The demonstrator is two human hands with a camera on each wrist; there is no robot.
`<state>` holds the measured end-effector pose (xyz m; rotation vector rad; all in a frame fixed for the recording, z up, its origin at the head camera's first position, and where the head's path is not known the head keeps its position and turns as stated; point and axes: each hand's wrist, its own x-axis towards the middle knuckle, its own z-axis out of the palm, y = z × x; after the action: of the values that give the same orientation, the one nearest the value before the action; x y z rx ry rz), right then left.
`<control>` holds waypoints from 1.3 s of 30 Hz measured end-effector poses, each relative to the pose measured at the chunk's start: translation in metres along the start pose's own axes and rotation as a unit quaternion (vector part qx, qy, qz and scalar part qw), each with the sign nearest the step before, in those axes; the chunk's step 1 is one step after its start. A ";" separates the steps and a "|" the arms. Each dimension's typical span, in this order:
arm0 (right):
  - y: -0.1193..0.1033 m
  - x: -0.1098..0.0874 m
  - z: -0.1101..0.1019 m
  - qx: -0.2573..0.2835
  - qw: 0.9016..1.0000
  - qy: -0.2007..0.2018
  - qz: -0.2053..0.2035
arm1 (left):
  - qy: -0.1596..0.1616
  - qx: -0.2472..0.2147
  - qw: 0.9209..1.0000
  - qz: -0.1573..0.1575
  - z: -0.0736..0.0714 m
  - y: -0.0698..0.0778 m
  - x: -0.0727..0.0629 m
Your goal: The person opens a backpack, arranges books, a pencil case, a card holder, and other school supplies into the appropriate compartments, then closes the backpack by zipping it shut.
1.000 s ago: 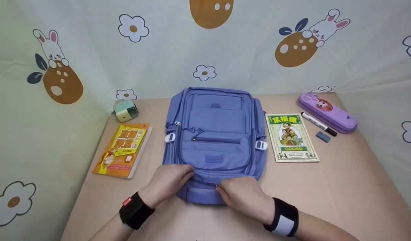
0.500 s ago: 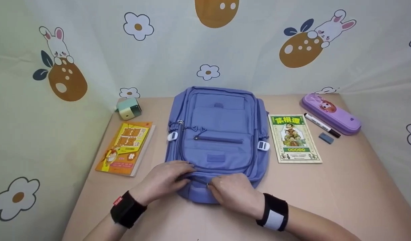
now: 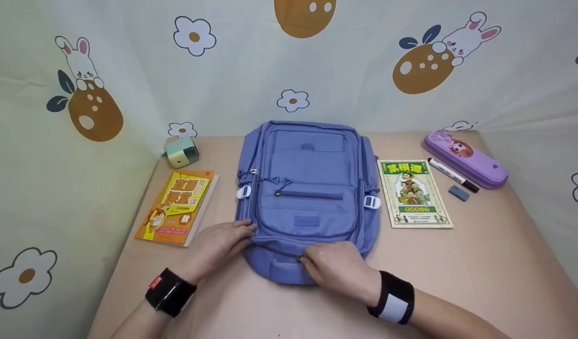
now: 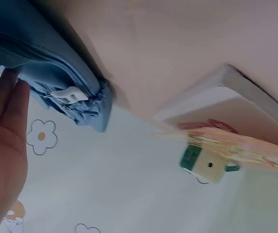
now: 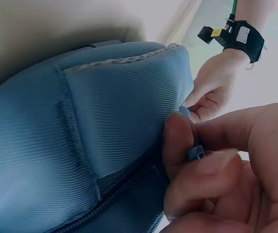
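A blue backpack point(image 3: 312, 165) lies flat on the table, its front side up. Near its lower end, my right hand point(image 3: 340, 268) pinches the zipper pull point(image 5: 196, 153) of the bottom front pocket between thumb and finger. The zipper line point(image 5: 114, 194) runs away from that pull in the right wrist view. My left hand point(image 3: 218, 245) rests against the backpack's lower left edge. Its fingers point(image 4: 13, 109) look fairly straight in the left wrist view and touch the fabric; their tips are partly out of frame.
Left of the backpack are an orange book point(image 3: 175, 209) and a green-and-cream pencil sharpener point(image 3: 181, 153). To its right lie a green-and-cream book point(image 3: 413, 195), a marker point(image 3: 451, 174), a blue eraser point(image 3: 458, 193) and a purple pencil case point(image 3: 465, 160). A patterned curtain point(image 3: 241, 70) surrounds the table.
My left hand has slid from the pocket's zipper line to the backpack's lower left edge. The right hand shifted left with the pull, then slightly back right, still pinching it.
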<state>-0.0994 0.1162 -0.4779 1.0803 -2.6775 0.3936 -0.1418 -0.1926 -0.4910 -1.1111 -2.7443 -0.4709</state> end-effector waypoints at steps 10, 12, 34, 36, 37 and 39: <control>-0.005 -0.009 -0.008 -0.041 0.999 0.028 0.014 | 0.024 0.002 1.000 0.007 0.006 0.024 0.023; -0.011 -0.003 -0.007 -0.051 0.998 0.031 0.005 | 0.019 0.001 1.000 0.002 0.006 0.026 0.024; 0.042 -0.010 -0.025 0.009 0.997 0.058 -0.044 | 0.013 -0.048 0.998 -0.027 0.012 0.027 0.019; 0.056 -0.020 -0.025 0.017 0.998 0.046 -0.037 | 0.016 -0.050 0.998 -0.029 0.012 0.027 0.018; 0.062 -0.025 -0.024 0.021 0.998 0.039 -0.036 | 0.017 -0.051 0.998 -0.031 0.013 0.027 0.017; 0.069 -0.032 -0.019 0.039 0.998 0.030 -0.039 | 0.020 -0.054 0.998 -0.036 0.013 0.027 0.015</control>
<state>-0.1231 0.1906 -0.4806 1.1720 -2.5778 0.5099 -0.1338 -0.1599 -0.4937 -1.0173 -2.7602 -0.6511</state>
